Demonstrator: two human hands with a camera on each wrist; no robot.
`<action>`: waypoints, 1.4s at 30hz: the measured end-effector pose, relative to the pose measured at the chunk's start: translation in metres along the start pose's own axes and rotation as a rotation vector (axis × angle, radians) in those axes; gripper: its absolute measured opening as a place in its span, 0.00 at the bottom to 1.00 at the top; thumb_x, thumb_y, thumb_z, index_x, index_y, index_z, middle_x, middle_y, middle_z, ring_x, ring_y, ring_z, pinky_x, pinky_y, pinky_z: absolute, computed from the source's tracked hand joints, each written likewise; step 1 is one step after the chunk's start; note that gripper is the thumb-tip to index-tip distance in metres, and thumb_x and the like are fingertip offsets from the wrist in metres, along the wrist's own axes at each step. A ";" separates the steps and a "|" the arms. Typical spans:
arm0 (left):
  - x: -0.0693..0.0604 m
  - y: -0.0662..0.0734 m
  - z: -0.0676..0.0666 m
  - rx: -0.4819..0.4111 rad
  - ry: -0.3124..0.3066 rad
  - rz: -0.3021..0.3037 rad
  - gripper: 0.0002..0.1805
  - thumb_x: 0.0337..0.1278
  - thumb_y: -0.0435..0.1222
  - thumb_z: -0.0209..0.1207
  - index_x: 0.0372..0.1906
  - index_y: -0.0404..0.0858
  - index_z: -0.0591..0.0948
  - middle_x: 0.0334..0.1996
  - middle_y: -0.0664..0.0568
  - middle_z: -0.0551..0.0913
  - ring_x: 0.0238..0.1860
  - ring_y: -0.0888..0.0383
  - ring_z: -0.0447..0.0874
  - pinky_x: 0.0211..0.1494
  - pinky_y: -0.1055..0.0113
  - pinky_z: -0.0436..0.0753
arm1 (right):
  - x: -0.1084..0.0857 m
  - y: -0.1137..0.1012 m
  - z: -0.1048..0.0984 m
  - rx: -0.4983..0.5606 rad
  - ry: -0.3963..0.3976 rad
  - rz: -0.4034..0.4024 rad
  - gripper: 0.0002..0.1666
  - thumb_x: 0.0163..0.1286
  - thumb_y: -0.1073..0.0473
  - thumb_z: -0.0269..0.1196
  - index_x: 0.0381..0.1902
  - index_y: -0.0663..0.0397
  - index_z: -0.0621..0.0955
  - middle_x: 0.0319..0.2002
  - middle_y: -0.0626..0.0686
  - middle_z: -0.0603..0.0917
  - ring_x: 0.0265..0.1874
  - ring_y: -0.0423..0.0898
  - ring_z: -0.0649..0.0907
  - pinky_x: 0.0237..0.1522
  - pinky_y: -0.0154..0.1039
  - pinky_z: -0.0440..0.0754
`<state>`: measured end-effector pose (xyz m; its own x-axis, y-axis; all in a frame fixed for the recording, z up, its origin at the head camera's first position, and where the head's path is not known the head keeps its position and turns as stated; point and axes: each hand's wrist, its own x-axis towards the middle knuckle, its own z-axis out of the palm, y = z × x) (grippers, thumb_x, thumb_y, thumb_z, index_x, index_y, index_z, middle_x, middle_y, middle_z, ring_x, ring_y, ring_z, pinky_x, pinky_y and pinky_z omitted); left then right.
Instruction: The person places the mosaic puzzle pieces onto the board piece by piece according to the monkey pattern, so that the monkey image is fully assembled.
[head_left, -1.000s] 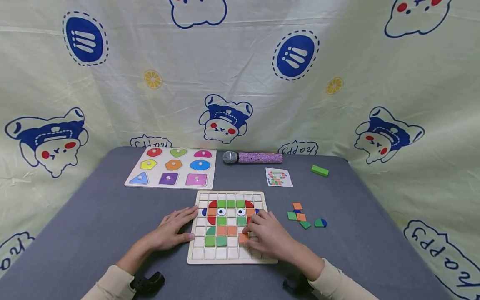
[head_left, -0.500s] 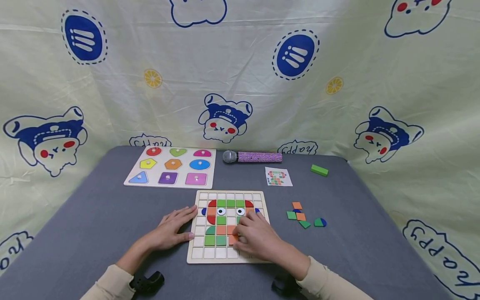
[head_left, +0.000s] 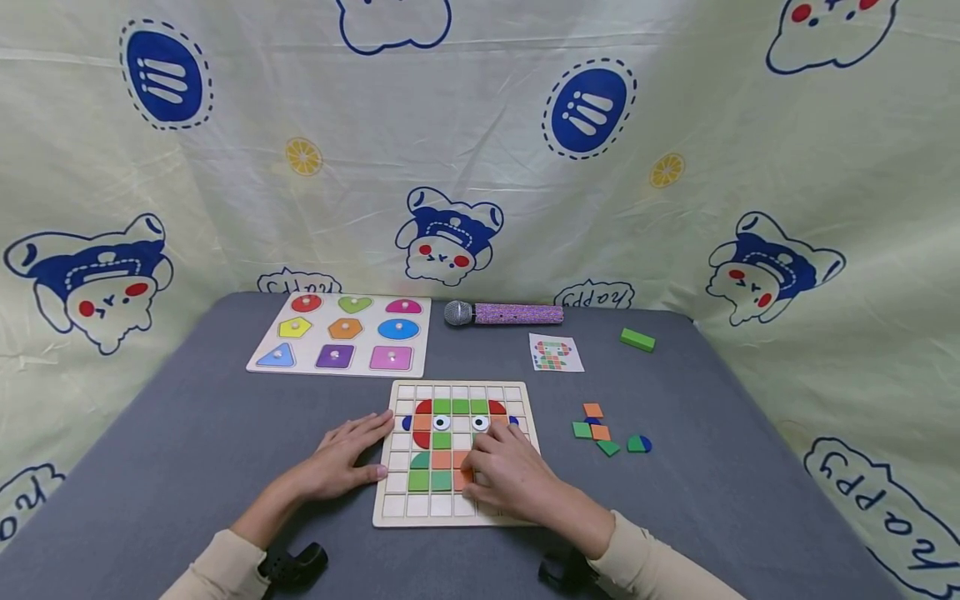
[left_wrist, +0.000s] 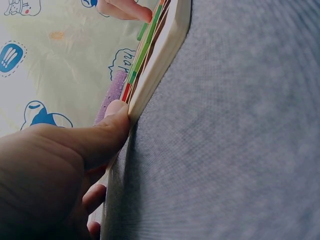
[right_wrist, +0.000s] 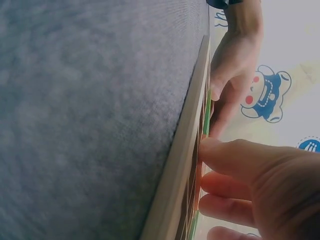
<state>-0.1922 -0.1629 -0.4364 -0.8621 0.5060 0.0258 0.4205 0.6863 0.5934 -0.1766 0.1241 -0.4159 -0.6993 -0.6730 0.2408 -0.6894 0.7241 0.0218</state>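
Observation:
The wooden grid board (head_left: pixel 438 506) lies on the table, bearing red, green, orange and blue tiles and two eye pieces. At its left side rests my left hand (head_left: pixel 341 458), fingers extended over the edge; the left wrist view shows its thumb (left_wrist: pixel 117 112) against the board's rim (left_wrist: pixel 162 57). My right hand (head_left: pixel 513 471) pinches an orange tile (head_left: pixel 459 481), which sits right of a green tile (head_left: pixel 441 481) in a lower row. Low beside the board's surface, the right hand (right_wrist: pixel 250 175) appears in the right wrist view; it hides part of the board's right side.
Loose orange, green and blue tiles (head_left: pixel 600 432) lie right of the board. Behind are a shape puzzle (head_left: pixel 360 331), a microphone (head_left: pixel 517 314), a small pattern card (head_left: pixel 557 353) and a green block (head_left: pixel 637 339). A printed cloth hangs behind the table.
My right hand has moved left across the board with the orange tile, which now lies beside the green tile in the lower row. The left hand has stayed in place.

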 end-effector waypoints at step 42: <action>0.000 0.000 -0.002 0.000 -0.016 -0.006 0.38 0.60 0.48 0.58 0.72 0.38 0.59 0.73 0.44 0.57 0.73 0.38 0.51 0.67 0.33 0.47 | -0.105 0.145 -0.023 -0.013 -0.052 0.482 0.14 0.50 0.50 0.73 0.35 0.46 0.86 0.35 0.48 0.79 0.41 0.50 0.71 0.38 0.43 0.63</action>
<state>-0.1928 -0.1632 -0.4348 -0.8597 0.5106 0.0094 0.4159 0.6893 0.5932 -0.1987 0.3034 -0.4154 -0.9472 -0.2669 0.1778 -0.2825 0.9568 -0.0684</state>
